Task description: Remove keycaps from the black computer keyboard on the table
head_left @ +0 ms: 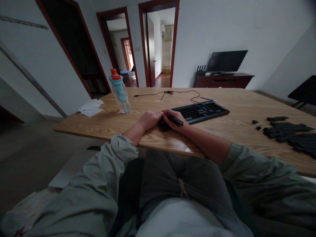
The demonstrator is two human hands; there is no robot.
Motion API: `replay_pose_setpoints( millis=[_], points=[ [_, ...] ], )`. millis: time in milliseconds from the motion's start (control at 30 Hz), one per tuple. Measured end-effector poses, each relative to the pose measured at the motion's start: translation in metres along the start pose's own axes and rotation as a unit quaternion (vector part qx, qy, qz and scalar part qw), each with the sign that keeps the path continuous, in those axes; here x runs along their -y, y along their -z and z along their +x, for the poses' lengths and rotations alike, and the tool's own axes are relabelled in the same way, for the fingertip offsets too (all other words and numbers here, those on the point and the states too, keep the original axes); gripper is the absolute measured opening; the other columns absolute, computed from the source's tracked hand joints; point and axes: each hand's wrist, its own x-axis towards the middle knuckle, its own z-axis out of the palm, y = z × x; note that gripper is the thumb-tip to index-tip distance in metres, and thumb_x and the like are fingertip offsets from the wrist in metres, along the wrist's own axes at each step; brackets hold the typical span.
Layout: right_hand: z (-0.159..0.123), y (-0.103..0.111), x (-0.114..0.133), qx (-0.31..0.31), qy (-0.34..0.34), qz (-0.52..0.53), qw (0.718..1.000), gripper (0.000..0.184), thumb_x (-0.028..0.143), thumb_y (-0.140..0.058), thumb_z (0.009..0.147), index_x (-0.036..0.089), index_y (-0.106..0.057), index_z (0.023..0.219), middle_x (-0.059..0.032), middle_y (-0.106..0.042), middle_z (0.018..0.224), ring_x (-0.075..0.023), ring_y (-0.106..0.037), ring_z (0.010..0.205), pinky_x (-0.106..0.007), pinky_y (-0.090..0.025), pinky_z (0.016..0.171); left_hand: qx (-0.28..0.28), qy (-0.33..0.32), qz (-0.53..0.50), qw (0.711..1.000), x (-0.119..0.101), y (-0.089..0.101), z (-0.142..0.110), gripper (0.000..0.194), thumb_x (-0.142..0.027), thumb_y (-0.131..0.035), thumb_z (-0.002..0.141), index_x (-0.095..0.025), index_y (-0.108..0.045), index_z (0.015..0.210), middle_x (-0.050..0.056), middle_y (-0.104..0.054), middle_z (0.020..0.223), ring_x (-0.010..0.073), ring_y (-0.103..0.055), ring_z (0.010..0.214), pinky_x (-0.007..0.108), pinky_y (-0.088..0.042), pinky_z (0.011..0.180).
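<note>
A black keyboard [202, 111] lies at a slant on the wooden table, its left end under my hands. My right hand [174, 118] is closed round a black pen-shaped tool [175, 120]; its thick end points back toward my wrist. The tool's tip is hidden between my hands, over the keyboard's left end. Against that same end, my left hand [150, 119] is closed, fingers bent at the keyboard's edge and touching my right fingertips. What its fingers press on is partly hidden.
Loose black pieces, apparently keycaps [283, 131], lie heaped on the table's right side. A clear bottle with a red cap [120, 93] stands at left, near white tissues [90, 108]. Behind the keyboard runs a thin black cable [169, 92]. The wooden table's [118, 126] front edge is close to my lap.
</note>
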Motion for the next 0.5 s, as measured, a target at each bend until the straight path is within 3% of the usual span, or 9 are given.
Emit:
replay_pose_setpoints(
  millis=[133,267,400,500],
  points=[
    [0.007,0.002,0.003,-0.037,-0.072,0.024,0.996,0.022,0.043,-0.061,0.086,0.022,-0.065,0.088,-0.0027,-0.068,0.079,-0.0185,-0.061,0.073,-0.031,-0.048,0.071,-0.027,0.046,-0.074,0.996,0.003,0.002,-0.002,0.027,-0.022,-0.049,0.099,-0.015,-0.071,0.112,0.012,-0.075,0.106,0.0203,-0.07,0.098,0.034,-0.053,0.089],
    [0.014,0.011,0.001,-0.053,-0.149,0.123,0.98,0.027,0.046,-0.053,0.088,0.021,-0.063,0.086,0.0008,-0.062,0.068,-0.0151,-0.054,0.058,-0.028,-0.042,0.056,-0.021,0.115,-0.132,0.984,0.004,0.007,-0.007,0.027,-0.026,-0.056,0.095,-0.014,-0.073,0.113,0.011,-0.076,0.107,0.0218,-0.069,0.099,0.036,-0.052,0.092],
    [0.015,0.023,-0.011,-0.058,-0.149,0.088,0.983,0.029,0.045,-0.049,0.09,0.021,-0.061,0.078,0.0023,-0.057,0.062,-0.0144,-0.051,0.056,-0.028,-0.039,0.056,0.053,0.114,-0.151,0.98,0.004,0.015,-0.001,0.026,-0.022,-0.059,0.086,-0.015,-0.075,0.105,0.01,-0.076,0.103,0.0211,-0.067,0.094,0.033,-0.051,0.089],
    [0.015,0.027,-0.022,-0.068,-0.145,0.015,0.987,0.032,0.048,-0.051,0.09,0.021,-0.061,0.075,0.0018,-0.057,0.063,-0.0159,-0.052,0.061,-0.03,-0.039,0.06,0.161,0.118,-0.154,0.968,0.006,0.027,0.02,0.027,-0.024,-0.059,0.082,-0.016,-0.076,0.102,0.008,-0.075,0.097,0.0191,-0.066,0.081,0.03,-0.051,0.076]
  ],
)
